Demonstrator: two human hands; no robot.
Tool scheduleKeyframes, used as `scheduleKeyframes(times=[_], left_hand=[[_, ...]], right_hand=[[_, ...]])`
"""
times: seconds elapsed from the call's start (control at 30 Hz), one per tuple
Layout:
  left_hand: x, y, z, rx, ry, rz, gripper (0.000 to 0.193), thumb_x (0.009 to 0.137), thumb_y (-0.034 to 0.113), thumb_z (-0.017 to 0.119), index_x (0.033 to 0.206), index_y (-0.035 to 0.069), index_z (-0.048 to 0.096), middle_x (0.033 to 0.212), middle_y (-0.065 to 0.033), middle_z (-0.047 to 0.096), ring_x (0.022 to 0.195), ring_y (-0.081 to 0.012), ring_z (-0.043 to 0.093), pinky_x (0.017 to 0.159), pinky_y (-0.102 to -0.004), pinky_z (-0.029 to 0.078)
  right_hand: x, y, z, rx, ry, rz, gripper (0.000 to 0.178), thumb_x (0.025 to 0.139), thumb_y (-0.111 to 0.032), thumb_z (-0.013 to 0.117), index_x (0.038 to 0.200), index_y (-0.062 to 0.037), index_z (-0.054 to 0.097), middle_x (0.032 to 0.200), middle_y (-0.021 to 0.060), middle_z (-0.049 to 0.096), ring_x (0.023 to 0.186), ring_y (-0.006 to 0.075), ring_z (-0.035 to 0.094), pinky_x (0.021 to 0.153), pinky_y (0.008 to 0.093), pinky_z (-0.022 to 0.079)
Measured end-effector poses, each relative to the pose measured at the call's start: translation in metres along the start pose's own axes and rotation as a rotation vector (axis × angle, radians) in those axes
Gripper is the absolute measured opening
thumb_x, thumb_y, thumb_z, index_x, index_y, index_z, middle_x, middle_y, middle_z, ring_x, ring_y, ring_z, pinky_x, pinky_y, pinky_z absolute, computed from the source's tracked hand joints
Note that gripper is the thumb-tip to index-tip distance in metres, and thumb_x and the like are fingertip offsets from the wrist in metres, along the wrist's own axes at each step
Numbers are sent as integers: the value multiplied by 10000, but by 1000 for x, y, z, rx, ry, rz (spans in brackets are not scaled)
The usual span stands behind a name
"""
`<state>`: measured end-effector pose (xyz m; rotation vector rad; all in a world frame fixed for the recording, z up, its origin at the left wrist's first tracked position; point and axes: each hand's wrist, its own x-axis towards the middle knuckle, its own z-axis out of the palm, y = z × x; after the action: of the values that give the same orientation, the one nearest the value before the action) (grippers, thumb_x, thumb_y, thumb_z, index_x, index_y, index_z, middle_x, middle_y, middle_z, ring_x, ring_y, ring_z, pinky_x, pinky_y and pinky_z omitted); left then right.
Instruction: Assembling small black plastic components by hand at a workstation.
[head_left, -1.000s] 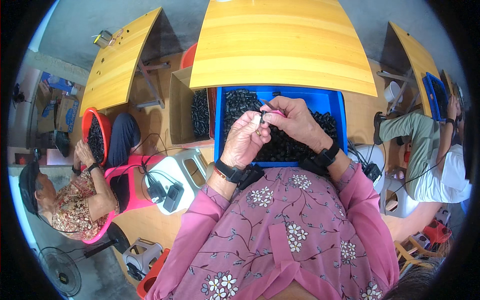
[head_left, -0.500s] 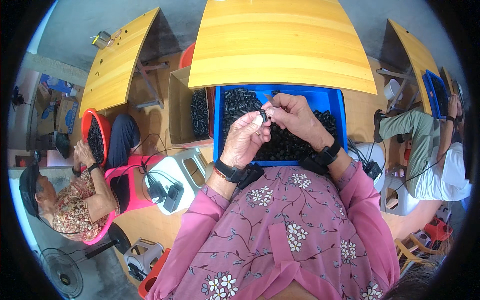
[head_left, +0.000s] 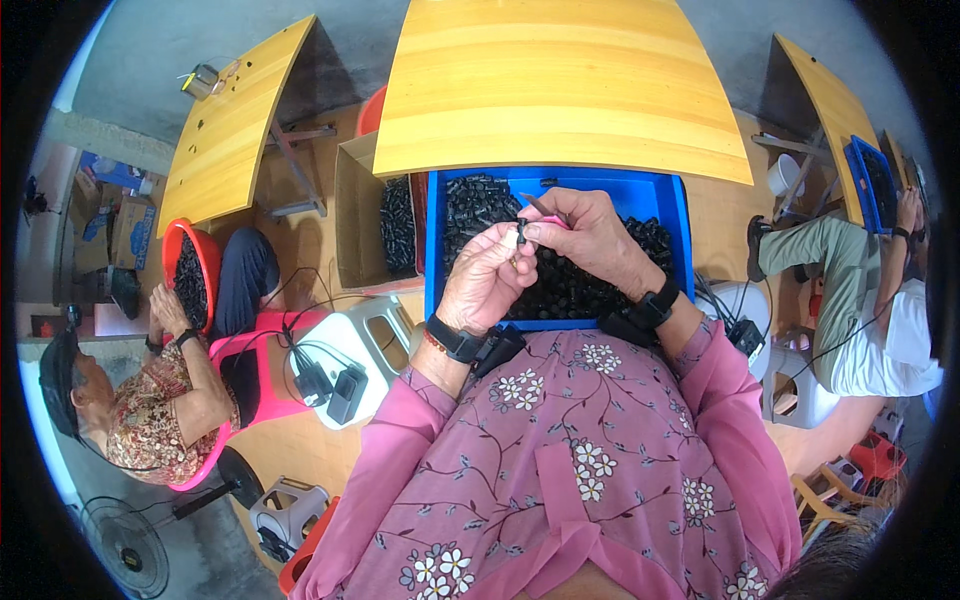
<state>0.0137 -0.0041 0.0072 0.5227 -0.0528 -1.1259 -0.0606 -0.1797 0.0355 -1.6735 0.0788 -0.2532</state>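
Between the thumb and fingers of my left hand [head_left: 482, 278] is a small black plastic part [head_left: 521, 232]. My right hand [head_left: 592, 240] meets it from the other side, closed around a small knife [head_left: 533, 204] with a pinkish handle. The blade points up and to the left, past the part. Both hands are over a blue bin [head_left: 434, 255], which holds many loose black parts [head_left: 480, 203], heaped at its left and right. My forearms hide some of the near rim.
A yellow wooden table [head_left: 560, 90] overhangs the bin's far side. Left of the bin stands a cardboard box [head_left: 358, 215] of black parts. A white stool [head_left: 385, 335] carries cables and black adapters. One co-worker [head_left: 160, 400] handles parts at a red basin [head_left: 211, 255]; another [head_left: 865, 300] sits at right.
The knife has turned slightly in my right hand, so more of its pinkish handle shows. The black part looks more upright. A loose black piece shows near the bin's far edge.
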Motion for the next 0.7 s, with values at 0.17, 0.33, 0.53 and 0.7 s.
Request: scheduleKeyframes(times=[0.17,0.33,0.53,0.7], left_hand=[[-1,-1,2,59,16,-9,158,954,139,617,1073,40,588,891,-32,615,723,-117,539,637,-245,441],[1,0,1,-29,4,-8,140,963,151,609,1041,34,598,879,-31,594,725,-117,533,650,-244,441],[2,1,-3,-116,42,39,111,942,104,629,1024,33,603,892,-39,615,738,-117,541,678,-255,469],[2,1,0,-117,42,64,111,938,64,606,1039,19,603,892,-44,615,744,-117,544,669,-254,471]], right_hand=[[-2,-8,0,-31,6,30,169,897,-115,651,944,45,680,793,41,684,726,65,613,667,235,504],[-3,-13,1,41,-7,48,199,928,-133,626,968,57,666,827,72,686,761,91,626,686,264,506],[-8,-5,-1,-270,-23,-206,199,948,-147,607,1041,20,659,825,121,617,775,241,627,683,324,501],[-9,-4,3,-415,-41,-372,203,916,-133,632,1086,-22,649,796,139,556,746,312,596,661,364,501]])
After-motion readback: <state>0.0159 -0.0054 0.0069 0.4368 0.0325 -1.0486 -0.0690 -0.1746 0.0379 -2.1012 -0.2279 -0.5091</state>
